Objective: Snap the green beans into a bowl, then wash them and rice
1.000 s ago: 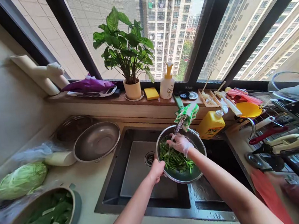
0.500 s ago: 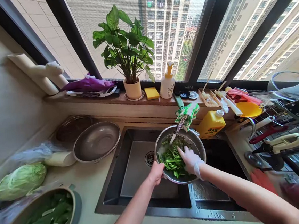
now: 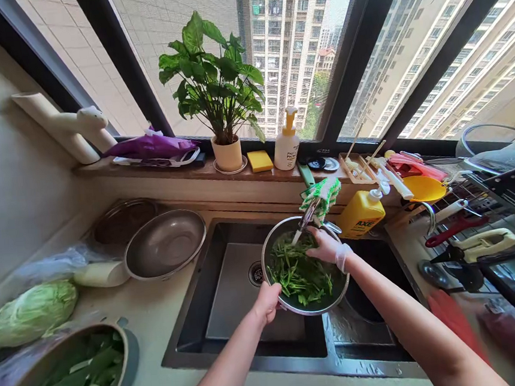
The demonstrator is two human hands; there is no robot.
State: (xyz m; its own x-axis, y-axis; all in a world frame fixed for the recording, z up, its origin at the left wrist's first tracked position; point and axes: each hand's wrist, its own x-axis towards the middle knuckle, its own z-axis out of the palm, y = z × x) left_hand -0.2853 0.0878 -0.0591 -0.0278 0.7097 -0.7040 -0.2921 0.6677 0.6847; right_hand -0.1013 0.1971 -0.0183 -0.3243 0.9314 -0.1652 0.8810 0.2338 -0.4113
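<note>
A round metal colander (image 3: 340,291) is held over the sink, at the divider between its two basins, with cut green leafy vegetables (image 3: 300,273) inside. My left hand (image 3: 267,303) grips its near left rim, thumb on top. Under the running faucet (image 3: 307,217) my right hand (image 3: 328,248), in a clear plastic glove, hangs over the colander's right side. Its fingers are apart and point left above the greens, close to the spout; whether they touch it I cannot tell. A green and white cloth (image 3: 323,193) is wrapped round the faucet.
Left of the sink (image 3: 195,354) are a grey pan (image 3: 167,243), a cabbage (image 3: 33,311) and a pot of leaves (image 3: 79,377). Behind the faucet stands a yellow detergent bottle (image 3: 361,214). A rack (image 3: 509,243) with utensils fills the right side.
My right hand has lifted out of the greens and moved up toward the spout. The greens lie more spread out. My left hand keeps its grip on the rim.
</note>
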